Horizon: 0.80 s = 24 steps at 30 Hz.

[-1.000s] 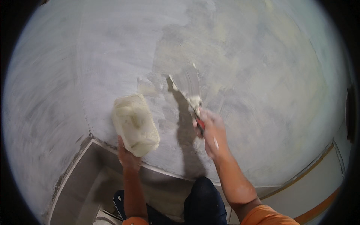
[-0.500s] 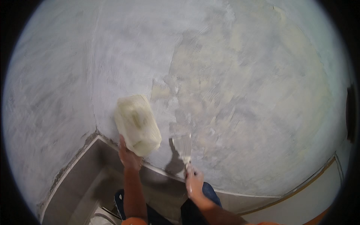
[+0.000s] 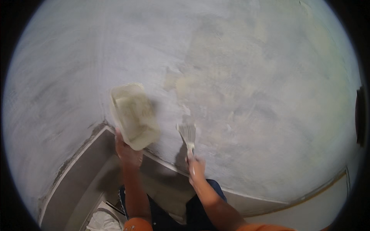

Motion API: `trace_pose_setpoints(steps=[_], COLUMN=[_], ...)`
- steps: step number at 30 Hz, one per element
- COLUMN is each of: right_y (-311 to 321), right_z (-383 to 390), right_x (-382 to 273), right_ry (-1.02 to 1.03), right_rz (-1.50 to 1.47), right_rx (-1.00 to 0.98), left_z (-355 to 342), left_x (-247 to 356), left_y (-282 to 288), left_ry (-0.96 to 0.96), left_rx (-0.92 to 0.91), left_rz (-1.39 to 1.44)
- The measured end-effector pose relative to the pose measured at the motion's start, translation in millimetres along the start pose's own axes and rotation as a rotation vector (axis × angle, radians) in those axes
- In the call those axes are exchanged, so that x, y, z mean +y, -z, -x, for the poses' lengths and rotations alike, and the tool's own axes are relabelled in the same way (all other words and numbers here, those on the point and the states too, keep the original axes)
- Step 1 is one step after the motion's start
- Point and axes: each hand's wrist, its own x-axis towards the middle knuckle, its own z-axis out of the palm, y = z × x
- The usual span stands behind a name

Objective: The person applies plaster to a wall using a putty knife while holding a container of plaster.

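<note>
My left hand (image 3: 128,153) grips the near end of a pale rectangular plastic tub (image 3: 135,117), holding it tilted in front of the wall. Whitish filler smears the inside of the tub; motion blur hides how much is in it. In my right hand (image 3: 196,168) is a putty knife (image 3: 187,134), its handle within my closed fingers and its blade pointing up. Pale paste streaks the blade. Behind both stands the wall (image 3: 246,92), with a smooth whitish coat on the left and a patchy grey-beige area on the right. Whether the blade touches it I cannot tell.
An inner wall corner (image 3: 105,120) meets a pale ledge edge (image 3: 73,162) at the lower left, with grey panels (image 3: 86,173) below. A white crumpled item (image 3: 103,221) lies near my legs. Wood-coloured trim (image 3: 308,199) runs at the lower right; a dark object (image 3: 360,115) sits at the right rim.
The tub has risen to the left and turned so more of its inside shows. My right hand and the putty knife have moved up slightly. The whole view has shifted a little.
</note>
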Motion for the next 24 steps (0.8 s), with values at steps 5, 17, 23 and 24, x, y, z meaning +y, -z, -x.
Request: trace_pose_setpoints(steps=[5, 17, 23, 24], right_y=[12.3, -61.2, -7.4, -3.6], right_z=[37.8, 12.3, 34.5, 43.2], right_x=[25.6, -144.9, 1.7, 5.2], right_ry=[0.085, 0.218, 0.024, -0.014], right_rz=[-0.051, -0.187, -0.133, -0.138], right_rx=[-0.029, -0.362, -0.103, -0.075], left_z=[10.9, 8.9, 8.8, 10.3], left_x=[8.8, -9.4, -3.2, 0.0], left_y=[-2.0, -7.6, -7.5, -6.1], left_ry=[-0.02, -0.044, 0.025, -0.002], left_rx=[0.017, 0.054, 0.097, 0.096], left_rz=[0.02, 0.064, 0.041, 0.06])
